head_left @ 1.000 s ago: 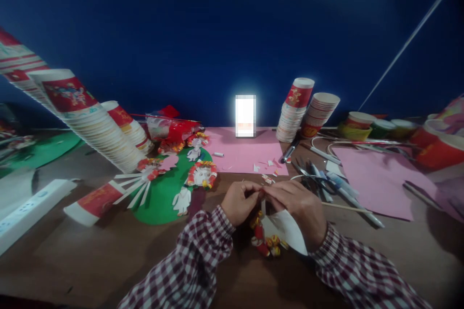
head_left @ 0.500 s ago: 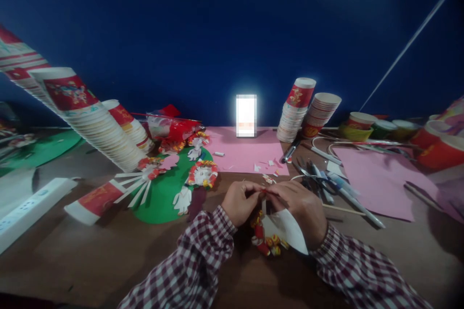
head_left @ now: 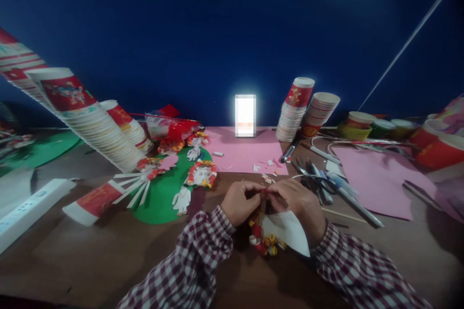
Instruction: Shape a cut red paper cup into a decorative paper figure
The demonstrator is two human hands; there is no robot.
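My left hand (head_left: pixel 242 203) and my right hand (head_left: pixel 300 205) meet at the fingertips over the brown table. Between thumbs and forefingers they pinch a small red piece (head_left: pixel 264 191), mostly covered by the fingers. Below my right palm hangs a white curved paper piece (head_left: pixel 288 234). Red and yellow curled paper bits (head_left: pixel 266 243) ring its lower left edge. Left of my hands, a similar paper ring (head_left: pixel 202 174) and a white cut-out figure (head_left: pixel 181 200) lie on a green sheet (head_left: pixel 155 205).
Stacked paper cups (head_left: pixel 105 133) lean at left, beside a white power strip (head_left: pixel 32 210). Two more cup stacks (head_left: pixel 295 108) stand behind. Pink paper (head_left: pixel 242 152) with scraps lies ahead. Scissors and pens (head_left: pixel 350 198) are right of my hand, near another pink sheet (head_left: pixel 377 178).
The white paper piece and the curled bits under my hands have tilted and shifted slightly. Both hands keep the same pinch in nearly the same place.
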